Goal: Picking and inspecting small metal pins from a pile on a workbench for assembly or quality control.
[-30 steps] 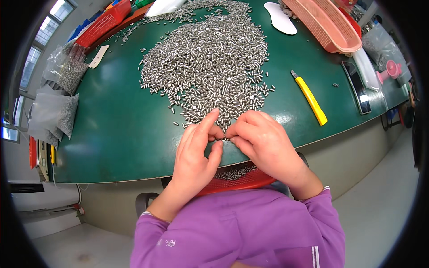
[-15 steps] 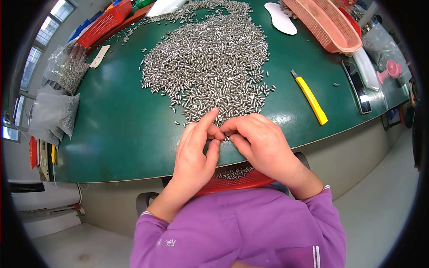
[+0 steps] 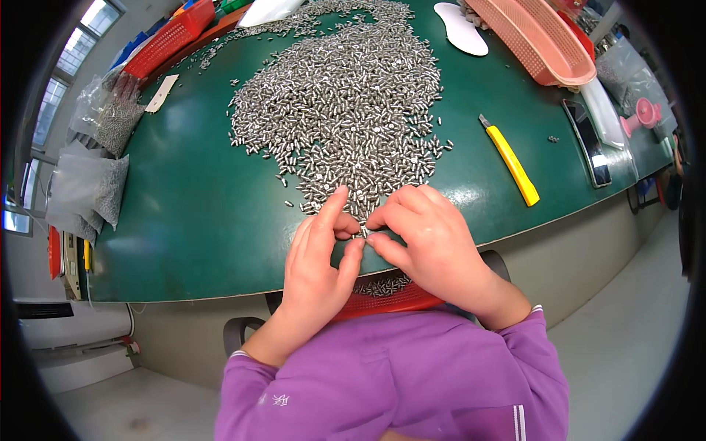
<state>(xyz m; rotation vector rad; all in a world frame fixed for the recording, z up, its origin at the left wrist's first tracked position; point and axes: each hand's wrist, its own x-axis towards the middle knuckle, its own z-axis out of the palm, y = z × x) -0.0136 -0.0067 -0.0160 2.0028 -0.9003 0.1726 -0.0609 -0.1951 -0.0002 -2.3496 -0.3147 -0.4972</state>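
A big heap of small silver metal pieces (image 3: pixel 353 110) covers the middle of the green table (image 3: pixel 191 213). My left hand (image 3: pixel 320 268) and my right hand (image 3: pixel 430 242) meet at the heap's near tip, close to the table's front edge. Their fingertips pinch together around a small metal piece (image 3: pixel 364 233). Below the table edge a red tray (image 3: pixel 401 300) with more metal pieces shows between my wrists, on my lap.
A yellow utility knife (image 3: pixel 511 160) lies right of the heap. A pink basket (image 3: pixel 540 40), a white oval piece (image 3: pixel 462 28) and a dark phone (image 3: pixel 587 140) sit at the far right. Clear bags of metal pieces (image 3: pixel 92 180) lie left, a red basket (image 3: pixel 169 40) far left.
Both hands stay joined at the near tip of the heap; the fingers have shifted slightly while pinching pieces. Nothing else has moved.
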